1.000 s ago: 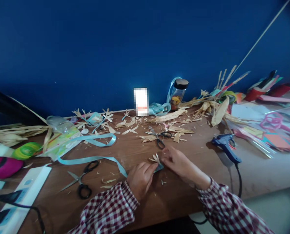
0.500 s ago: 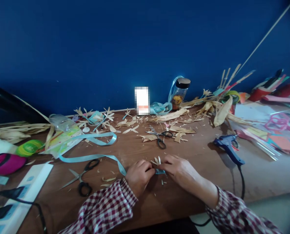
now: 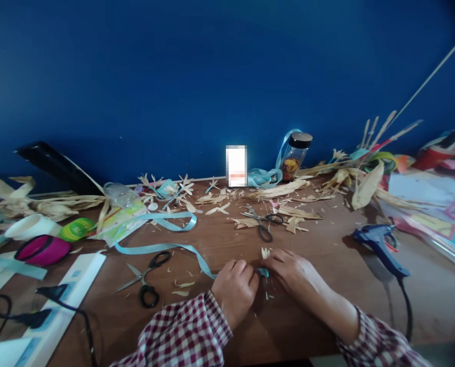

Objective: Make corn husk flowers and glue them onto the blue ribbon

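My left hand (image 3: 235, 291) is closed, its fingers curled over a light blue ribbon (image 3: 174, 246) that trails away to the left over the table. Just to its right, my right hand (image 3: 294, 275) pinches a small pale flower of dried husk (image 3: 265, 253), petals pointing up. A short piece of the blue ribbon shows between the two hands at the flower's lower part; the fingertips hide how it lies there. Black-handled scissors (image 3: 147, 280) lie spread left of my left hand. A second pair of scissors (image 3: 264, 223) rests beyond both hands.
A blue hot glue gun (image 3: 382, 250) with its cord lies at right. At left are a white power strip (image 3: 55, 306), a magenta roll (image 3: 43, 250) and a green tape roll (image 3: 76, 229). Toward the wall stand a black-lidded jar (image 3: 297, 155) and dried husk scraps (image 3: 281, 189).
The view has shifted left, so everything sits further right. My left hand has turned over the ribbon with its fingers more curled. My right hand still pinches the husk flower.
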Demonstrator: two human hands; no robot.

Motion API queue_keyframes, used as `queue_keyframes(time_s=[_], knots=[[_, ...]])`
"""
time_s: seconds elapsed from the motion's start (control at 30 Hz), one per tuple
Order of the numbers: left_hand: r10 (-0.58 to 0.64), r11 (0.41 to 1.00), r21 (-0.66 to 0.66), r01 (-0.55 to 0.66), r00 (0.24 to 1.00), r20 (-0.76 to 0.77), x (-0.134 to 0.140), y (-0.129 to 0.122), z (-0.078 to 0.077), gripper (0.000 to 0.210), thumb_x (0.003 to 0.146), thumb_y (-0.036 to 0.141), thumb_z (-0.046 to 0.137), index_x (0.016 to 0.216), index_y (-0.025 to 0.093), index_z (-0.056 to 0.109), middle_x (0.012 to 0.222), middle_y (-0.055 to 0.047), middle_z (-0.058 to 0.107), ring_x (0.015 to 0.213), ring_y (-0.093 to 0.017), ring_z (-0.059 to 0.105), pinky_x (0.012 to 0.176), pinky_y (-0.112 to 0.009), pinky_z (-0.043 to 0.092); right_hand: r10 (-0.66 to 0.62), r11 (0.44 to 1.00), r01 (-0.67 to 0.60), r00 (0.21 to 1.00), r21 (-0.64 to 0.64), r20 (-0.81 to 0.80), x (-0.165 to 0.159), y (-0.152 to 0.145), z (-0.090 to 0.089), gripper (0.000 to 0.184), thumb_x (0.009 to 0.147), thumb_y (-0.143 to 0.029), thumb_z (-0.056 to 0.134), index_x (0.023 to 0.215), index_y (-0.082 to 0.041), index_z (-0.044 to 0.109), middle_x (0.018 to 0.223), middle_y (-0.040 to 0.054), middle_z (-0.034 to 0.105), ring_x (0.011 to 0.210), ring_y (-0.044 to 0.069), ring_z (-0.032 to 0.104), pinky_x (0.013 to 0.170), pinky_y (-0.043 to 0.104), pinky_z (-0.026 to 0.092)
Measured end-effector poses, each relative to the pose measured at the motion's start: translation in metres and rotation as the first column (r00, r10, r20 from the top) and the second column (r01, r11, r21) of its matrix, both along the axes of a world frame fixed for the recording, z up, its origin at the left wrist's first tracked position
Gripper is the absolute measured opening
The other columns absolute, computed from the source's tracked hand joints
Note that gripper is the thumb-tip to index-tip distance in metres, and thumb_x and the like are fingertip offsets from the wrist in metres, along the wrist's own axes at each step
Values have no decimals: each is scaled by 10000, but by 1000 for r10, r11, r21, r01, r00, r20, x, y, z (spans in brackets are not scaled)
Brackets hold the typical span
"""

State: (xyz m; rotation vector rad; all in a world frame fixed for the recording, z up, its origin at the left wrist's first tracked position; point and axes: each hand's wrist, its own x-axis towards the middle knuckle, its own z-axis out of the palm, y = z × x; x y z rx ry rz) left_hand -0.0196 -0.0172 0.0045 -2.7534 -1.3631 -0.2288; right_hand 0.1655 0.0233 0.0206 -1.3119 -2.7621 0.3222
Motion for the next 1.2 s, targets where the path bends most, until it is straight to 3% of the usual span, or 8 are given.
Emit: queue_keyframes(time_s=[0.13,0.27,0.47,0.93,1.07,1.2], knots=[[99,994,-46,-97,994,48,9,-10,0,244,810,267,572,1001,118,604,1083,-79,597,926,-216,517,756,-367,477,21,1000,-21,998,3,-67,3,1,-3,238,870,-139,493,1025,-260,626,937,41,633,875,173,583,767,262,471],[234,972,-56,-228,965,121,14,-20,-11,279,771,269,593,992,101,623,1048,-96,625,915,-234,547,720,-365,507,22,999,-19,995,32,-102,4,0,-7,239,858,-134,509,1043,-242,616,981,46,626,893,174,567,774,268,468],[133,987,66,-148,973,186,7,-21,-21,340,773,265,553,1067,103,607,1058,-130,641,955,-261,558,786,-403,500,25,995,-12,990,97,-137,-1,-1,-8,214,860,-132,510,1017,-224,623,964,45,639,846,182,551,779,301,452],[93,991,74,-111,972,216,1,-19,-23,347,780,317,571,1053,109,623,1066,-113,650,940,-267,566,790,-390,493,-108,993,114,953,7,-282,13,-6,3,284,900,-137,423,1110,-228,591,1020,54,652,922,162,601,828,293,481],[79,988,112,-104,975,206,0,-19,-25,347,806,338,542,1072,127,612,1080,-105,649,940,-266,567,788,-388,484,-212,973,231,921,21,-326,37,-13,8,301,908,-167,396,1141,-222,579,1033,68,642,881,157,620,770,274,501],[36,982,174,-74,977,211,-2,-17,-29,355,837,358,505,1082,121,605,1071,-114,650,958,-269,562,803,-394,472,-392,884,442,878,150,-276,87,-20,8,268,899,-226,410,1082,-212,606,988,77,648,832,181,623,737,295,496]])
